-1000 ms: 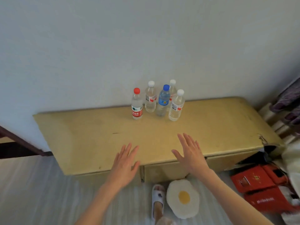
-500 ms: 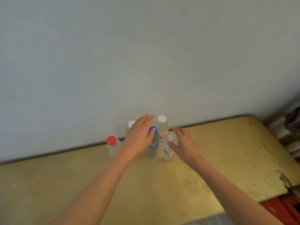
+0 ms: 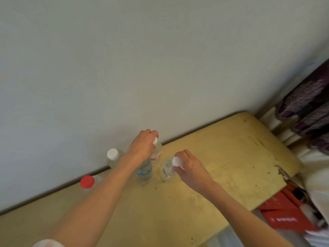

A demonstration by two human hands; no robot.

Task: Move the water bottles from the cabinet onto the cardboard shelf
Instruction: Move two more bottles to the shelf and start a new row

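Several clear water bottles stand by the wall on the yellow cabinet top [image 3: 222, 157]. My left hand [image 3: 142, 147] reaches over the blue-label bottle [image 3: 144, 171] and is closed around the neck of the rear white-cap bottle [image 3: 157, 152]. My right hand [image 3: 189, 166] grips the neck of the front white-cap bottle [image 3: 169, 168] just under its cap. Another white-cap bottle [image 3: 113, 156] and a red-cap bottle [image 3: 87, 182] stand free to the left. The cardboard shelf is not in view.
A pale wall rises straight behind the bottles. Right of the cabinet hang purple patterned fabrics [image 3: 306, 104]. Red packages [image 3: 284, 216] lie on the floor below the cabinet's chipped right corner [image 3: 283, 172].
The view has moved closer and tilted. My left hand went past the blue-cap bottle and closed on the rear white-cap bottle. My right hand closed on the front white-cap bottle's neck.
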